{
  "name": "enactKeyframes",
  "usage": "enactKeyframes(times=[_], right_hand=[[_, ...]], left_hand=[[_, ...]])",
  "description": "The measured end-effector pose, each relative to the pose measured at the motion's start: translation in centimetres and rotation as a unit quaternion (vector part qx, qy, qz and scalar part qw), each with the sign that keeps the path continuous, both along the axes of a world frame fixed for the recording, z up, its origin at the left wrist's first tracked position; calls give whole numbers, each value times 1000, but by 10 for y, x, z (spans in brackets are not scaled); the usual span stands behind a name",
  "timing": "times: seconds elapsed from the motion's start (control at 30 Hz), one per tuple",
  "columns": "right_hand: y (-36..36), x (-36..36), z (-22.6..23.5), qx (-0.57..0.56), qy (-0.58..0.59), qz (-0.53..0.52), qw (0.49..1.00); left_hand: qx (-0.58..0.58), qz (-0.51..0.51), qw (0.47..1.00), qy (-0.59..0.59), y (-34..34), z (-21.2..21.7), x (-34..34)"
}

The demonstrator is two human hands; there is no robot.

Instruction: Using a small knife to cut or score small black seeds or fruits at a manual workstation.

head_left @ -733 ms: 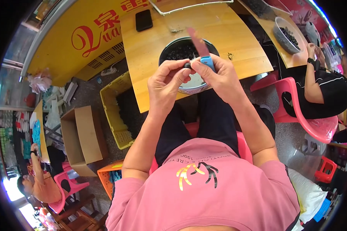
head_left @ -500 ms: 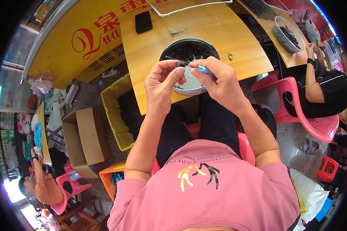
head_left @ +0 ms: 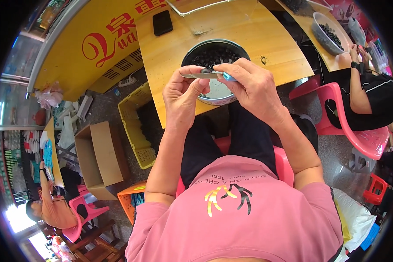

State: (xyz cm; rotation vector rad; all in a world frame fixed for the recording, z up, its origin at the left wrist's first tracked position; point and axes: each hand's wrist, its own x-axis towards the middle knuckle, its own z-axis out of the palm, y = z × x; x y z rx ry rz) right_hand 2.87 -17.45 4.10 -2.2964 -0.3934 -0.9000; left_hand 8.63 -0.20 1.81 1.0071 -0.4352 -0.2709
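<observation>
Between the thumb and fingers of my left hand [head_left: 179, 98] is a small dark round piece [head_left: 205, 70]; its kind is too small to make out. My right hand [head_left: 257, 85] is closed round the blue handle of a small knife [head_left: 203, 76]. The blade lies level across the front of the dark piece, its tip reaching my left fingers. Both hands are above the near part of a round bowl [head_left: 245, 47] on the wooden table [head_left: 281, 54]. Many similar dark pieces [head_left: 215, 56] fill its far side, and a pale surface shows nearer me.
A black phone [head_left: 162, 22] and a metal-edged tray [head_left: 205, 8] are on the table. A yellow crate [head_left: 144, 150], a cardboard box [head_left: 108, 153] and an orange crate [head_left: 125, 194] stand at the left. At right, a person sits on a pink chair [head_left: 351, 131] near another bowl [head_left: 321, 37].
The knife's blade has swung into sight across the front of the dark piece. My right hand has turned slightly; the left keeps its pinch. The whole view has shifted a little.
</observation>
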Motion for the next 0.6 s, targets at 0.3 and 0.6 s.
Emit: enactKeyframes(times=[0.3,0.6], right_hand=[[1,1,1,-19,-16,-18,1000],[-15,20,-19,-19,-12,-58,998]], left_hand=[[36,3,999,-26,2,-1,0],[-3,-56,998,-10,5,7,0]])
